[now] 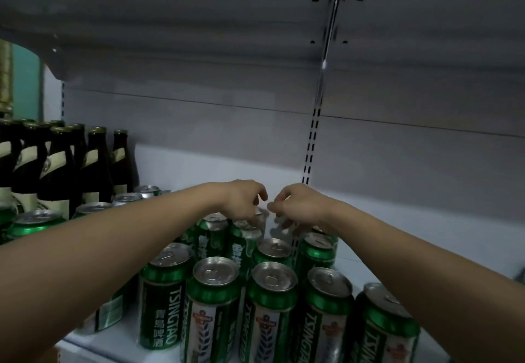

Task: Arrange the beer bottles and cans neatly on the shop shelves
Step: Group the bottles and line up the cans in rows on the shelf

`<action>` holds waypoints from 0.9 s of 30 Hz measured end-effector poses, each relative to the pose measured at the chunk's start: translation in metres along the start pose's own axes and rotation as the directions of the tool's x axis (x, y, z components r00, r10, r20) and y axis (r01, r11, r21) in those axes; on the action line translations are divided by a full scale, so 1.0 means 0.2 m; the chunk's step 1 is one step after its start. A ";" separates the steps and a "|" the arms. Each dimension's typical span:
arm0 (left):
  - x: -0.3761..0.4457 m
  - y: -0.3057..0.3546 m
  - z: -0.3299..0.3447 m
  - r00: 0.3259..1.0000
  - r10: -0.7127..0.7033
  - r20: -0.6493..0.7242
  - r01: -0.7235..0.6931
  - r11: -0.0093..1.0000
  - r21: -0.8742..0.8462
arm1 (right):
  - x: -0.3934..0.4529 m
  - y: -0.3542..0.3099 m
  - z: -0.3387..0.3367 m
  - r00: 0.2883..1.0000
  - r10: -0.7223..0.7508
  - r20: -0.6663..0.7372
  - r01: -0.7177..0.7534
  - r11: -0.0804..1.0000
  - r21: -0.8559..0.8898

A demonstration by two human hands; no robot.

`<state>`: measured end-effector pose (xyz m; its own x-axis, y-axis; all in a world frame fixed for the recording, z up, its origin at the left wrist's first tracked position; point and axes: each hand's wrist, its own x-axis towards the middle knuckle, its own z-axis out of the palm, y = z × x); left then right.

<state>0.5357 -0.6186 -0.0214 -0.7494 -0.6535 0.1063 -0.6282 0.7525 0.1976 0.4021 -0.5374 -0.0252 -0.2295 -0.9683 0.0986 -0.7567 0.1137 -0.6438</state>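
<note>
Reaching deep over the shelf (426, 237), we hold both hands above the back row of green cans (216, 306). Our left hand (244, 200) curls its fingers down onto the top of a rear can (247, 230); our right hand (298, 206) pinches something small and blurred, perhaps plastic wrap. The cans stand upright in rows, with dark beer bottles (93, 163) at their left.
</note>
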 end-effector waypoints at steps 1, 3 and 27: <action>0.00 0.03 -0.01 1.000 0.008 -0.025 -0.009 1.000 -0.026 | -0.02 0.01 -0.04 1.000 -0.009 -0.026 0.009 1.000 0.005; 0.01 0.09 -0.04 0.996 0.025 -0.085 -0.032 0.996 -0.078 | -0.07 0.05 -0.11 0.996 -0.017 -0.082 0.017 1.000 0.003; 0.26 1.69 0.27 0.903 0.408 -0.134 -0.427 0.887 -0.174 | -1.09 1.05 -1.05 0.818 0.299 -0.491 -0.327 0.944 0.029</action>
<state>0.2742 -0.3942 -0.0009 -0.9052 -0.2938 0.3069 -0.2013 0.9327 0.2992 0.1656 -0.2555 -0.0223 -0.7144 -0.6492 0.2612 -0.6220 0.4181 -0.6621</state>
